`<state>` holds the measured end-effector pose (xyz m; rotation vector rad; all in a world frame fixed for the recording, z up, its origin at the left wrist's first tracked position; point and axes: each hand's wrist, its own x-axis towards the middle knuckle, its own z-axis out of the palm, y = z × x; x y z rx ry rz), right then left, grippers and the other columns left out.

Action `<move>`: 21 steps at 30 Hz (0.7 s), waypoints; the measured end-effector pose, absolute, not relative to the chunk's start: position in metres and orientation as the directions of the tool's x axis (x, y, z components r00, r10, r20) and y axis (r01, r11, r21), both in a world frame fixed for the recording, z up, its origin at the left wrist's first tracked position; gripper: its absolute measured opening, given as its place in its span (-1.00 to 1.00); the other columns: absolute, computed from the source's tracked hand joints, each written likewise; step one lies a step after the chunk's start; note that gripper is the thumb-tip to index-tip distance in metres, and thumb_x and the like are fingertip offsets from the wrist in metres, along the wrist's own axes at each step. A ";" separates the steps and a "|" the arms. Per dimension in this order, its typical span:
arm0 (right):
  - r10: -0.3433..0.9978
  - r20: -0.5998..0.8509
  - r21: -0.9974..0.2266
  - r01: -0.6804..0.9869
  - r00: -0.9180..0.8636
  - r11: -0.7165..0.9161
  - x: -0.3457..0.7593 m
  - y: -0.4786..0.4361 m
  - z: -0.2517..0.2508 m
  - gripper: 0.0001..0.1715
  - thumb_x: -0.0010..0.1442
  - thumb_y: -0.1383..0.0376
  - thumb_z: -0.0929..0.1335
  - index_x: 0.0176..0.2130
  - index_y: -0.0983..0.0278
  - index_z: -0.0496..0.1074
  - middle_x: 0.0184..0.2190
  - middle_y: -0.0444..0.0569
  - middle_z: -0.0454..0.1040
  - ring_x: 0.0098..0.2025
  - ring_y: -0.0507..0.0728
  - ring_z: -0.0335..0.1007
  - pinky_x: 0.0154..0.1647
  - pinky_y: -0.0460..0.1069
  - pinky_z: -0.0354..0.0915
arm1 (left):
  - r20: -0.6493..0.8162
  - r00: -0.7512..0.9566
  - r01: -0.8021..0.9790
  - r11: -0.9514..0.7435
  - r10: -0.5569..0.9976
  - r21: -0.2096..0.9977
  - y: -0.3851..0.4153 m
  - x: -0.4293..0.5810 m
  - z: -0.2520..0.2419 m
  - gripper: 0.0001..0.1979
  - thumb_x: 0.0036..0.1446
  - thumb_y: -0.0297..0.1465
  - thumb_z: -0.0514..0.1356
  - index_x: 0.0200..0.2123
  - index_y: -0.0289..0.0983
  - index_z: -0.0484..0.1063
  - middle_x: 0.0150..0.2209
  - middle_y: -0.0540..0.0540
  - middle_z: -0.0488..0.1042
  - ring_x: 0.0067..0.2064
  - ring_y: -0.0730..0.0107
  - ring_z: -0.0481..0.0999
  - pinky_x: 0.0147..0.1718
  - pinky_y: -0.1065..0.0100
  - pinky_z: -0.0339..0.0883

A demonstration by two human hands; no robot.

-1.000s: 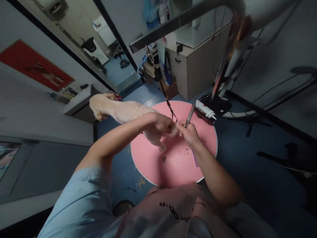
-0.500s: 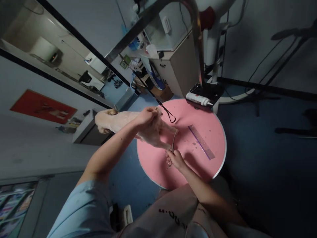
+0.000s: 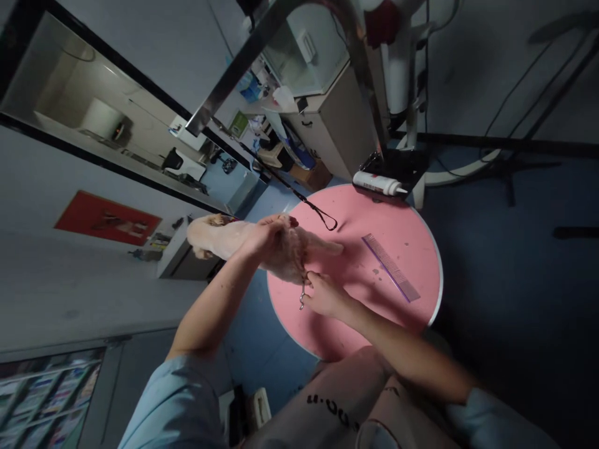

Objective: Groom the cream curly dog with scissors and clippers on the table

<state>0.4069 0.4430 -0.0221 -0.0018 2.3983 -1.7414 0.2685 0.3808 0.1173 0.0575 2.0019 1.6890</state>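
Observation:
A small cream dog (image 3: 234, 236) stands across the left edge of a round pink table (image 3: 374, 299), its head off the table to the left. My left hand (image 3: 271, 232) is closed over the dog's hindquarters, holding them up. My right hand (image 3: 322, 294) is closed round a pair of metal scissors (image 3: 302, 298), held under the dog's rear by a hind leg. A black leash loop (image 3: 322, 217) hangs from a cord just above the dog's back end.
A purple comb (image 3: 390, 267) lies on the table to the right. A white tube (image 3: 378, 183) rests in a black tray at the table's far edge beside a metal post (image 3: 369, 93). Cabinets and clutter stand behind; blue floor surrounds the table.
My right hand has shifted left with the scissors, from the outstretched hind leg to under the dog's rear. The left hand keeps its hold. The view has tilted slightly.

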 end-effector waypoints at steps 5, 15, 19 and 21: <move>-0.069 -0.184 -0.757 0.096 -0.980 0.647 0.395 0.459 -0.003 -0.63 0.18 0.44 0.24 0.00 0.37 0.31 -0.10 0.22 0.52 -0.03 0.28 0.48 -0.09 0.04 0.31 | -0.381 -0.844 -0.308 0.238 0.378 0.921 0.380 0.265 0.118 -0.90 -0.14 -0.52 0.23 -0.63 -0.32 0.41 -0.41 -0.10 0.49 -0.35 0.42 0.43 -0.34 0.43 0.34; -0.072 -0.197 -0.757 0.105 -0.978 0.645 0.394 0.458 -0.003 -0.60 0.16 0.47 0.23 0.02 0.39 0.30 -0.12 0.22 0.53 -0.08 0.29 0.51 -0.11 0.05 0.32 | -0.410 -0.848 -0.333 0.265 0.334 0.905 0.379 0.258 0.116 -0.89 -0.15 -0.54 0.20 -0.65 -0.30 0.39 -0.43 -0.10 0.49 -0.35 0.40 0.44 -0.31 0.40 0.36; -0.126 -0.193 -0.753 0.065 -0.973 0.655 0.407 0.458 -0.014 -0.56 0.18 0.49 0.22 0.07 0.39 0.27 -0.11 0.22 0.53 -0.05 0.28 0.50 -0.13 0.03 0.32 | -0.408 -0.850 -0.334 0.258 0.332 0.906 0.379 0.257 0.117 -0.90 -0.13 -0.55 0.17 -0.63 -0.31 0.37 -0.44 -0.08 0.47 -0.36 0.43 0.45 -0.29 0.39 0.37; -0.131 -0.220 -0.721 0.071 -0.967 0.690 0.414 0.457 -0.024 -0.58 0.20 0.53 0.17 0.05 0.39 0.28 -0.15 0.22 0.53 -0.10 0.26 0.52 -0.17 0.03 0.32 | -0.402 -0.852 -0.335 0.240 0.336 0.911 0.380 0.257 0.118 -0.90 -0.13 -0.56 0.16 -0.62 -0.32 0.37 -0.47 -0.08 0.45 -0.38 0.44 0.45 -0.29 0.40 0.36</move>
